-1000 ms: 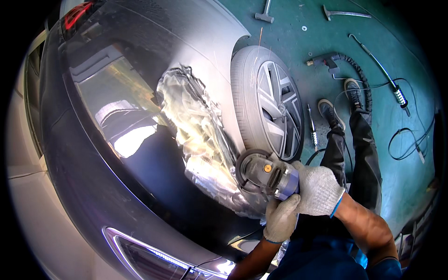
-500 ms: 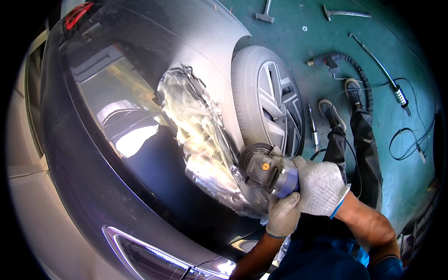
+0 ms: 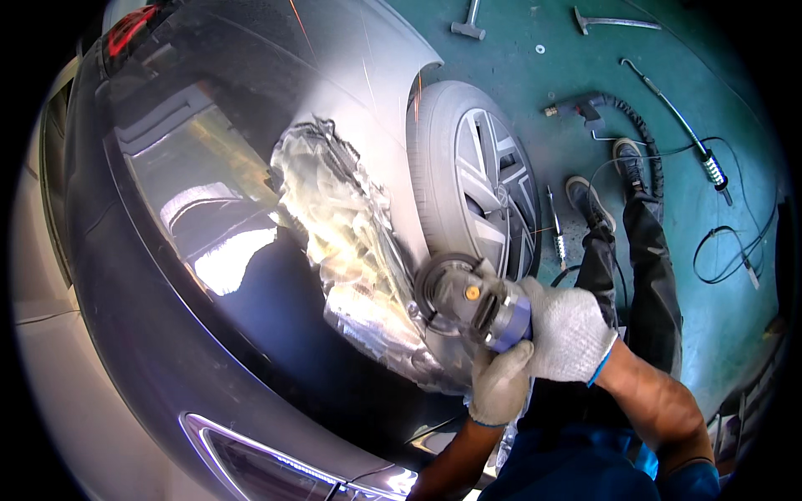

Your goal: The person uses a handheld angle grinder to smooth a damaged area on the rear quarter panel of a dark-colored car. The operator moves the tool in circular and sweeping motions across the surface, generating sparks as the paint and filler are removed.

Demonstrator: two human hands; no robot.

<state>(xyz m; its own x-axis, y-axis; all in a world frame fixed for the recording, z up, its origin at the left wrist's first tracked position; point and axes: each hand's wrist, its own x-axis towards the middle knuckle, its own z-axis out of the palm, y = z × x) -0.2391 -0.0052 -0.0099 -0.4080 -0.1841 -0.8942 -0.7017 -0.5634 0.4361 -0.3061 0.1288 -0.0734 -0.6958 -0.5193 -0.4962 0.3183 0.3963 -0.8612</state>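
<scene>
Both my hands wear pale knit gloves and hold an angle grinder (image 3: 474, 299) with a blue body and an orange button. My right hand (image 3: 570, 334) wraps its rear body; my left hand (image 3: 499, 386) grips it from below. The grinder's disc sits at the lower right edge of a bare-metal patch (image 3: 338, 242) on a dark car panel (image 3: 292, 334), close to the wheel (image 3: 493, 184). Contact between disc and metal is hard to see, but thin orange sparks fly over the upper panel. The patch is shiny and uneven, with a ragged dark upper edge.
On the green floor lie a hammer (image 3: 469, 30), a second hammer (image 3: 616, 22), a hooked slide puller (image 3: 681, 113), a pistol-shaped tool (image 3: 576, 107) with a black hose, and loops of cable (image 3: 735, 259). My shoes (image 3: 591, 203) stand beside the wheel. A car light (image 3: 267, 463) lies lower left.
The whole view has shifted slightly left. Longer spark streaks now show across the upper panel and near the wheel. Both hands keep their hold on the grinder, which stays near the same spot.
</scene>
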